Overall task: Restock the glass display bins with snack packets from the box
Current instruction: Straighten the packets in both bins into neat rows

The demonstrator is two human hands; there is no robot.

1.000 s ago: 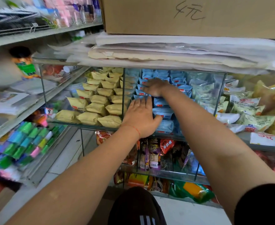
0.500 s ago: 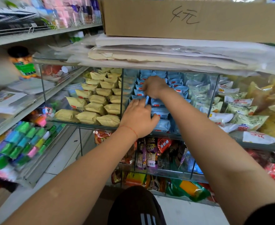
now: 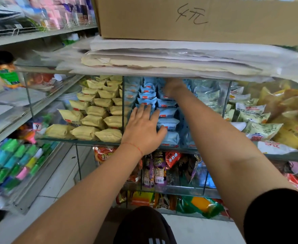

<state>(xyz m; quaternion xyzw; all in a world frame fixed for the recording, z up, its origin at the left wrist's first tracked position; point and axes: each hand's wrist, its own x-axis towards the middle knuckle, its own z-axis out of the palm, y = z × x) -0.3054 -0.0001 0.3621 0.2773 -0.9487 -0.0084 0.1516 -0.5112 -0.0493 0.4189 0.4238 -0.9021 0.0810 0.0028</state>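
The blue packets (image 3: 167,112) sit stacked in rows in the middle glass bin (image 3: 180,148). The left hand (image 3: 142,128) lies flat on the front rows, fingers straight, steadying them. The right hand (image 3: 172,88) reaches to the back rows, fingers curled, perhaps on a packet; I cannot tell. This looks like tidying the stack; next comes another handful. Yellow packets (image 3: 93,118) fill the neighbouring bin. The cardboard box (image 3: 232,18) above bears handwritten "4元".

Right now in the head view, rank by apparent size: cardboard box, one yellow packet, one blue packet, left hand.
1. cardboard box, largest by far, cropped by the frame.
2. left hand, nearer the camera, so inflated.
3. yellow packet and blue packet: look alike; no ranking.
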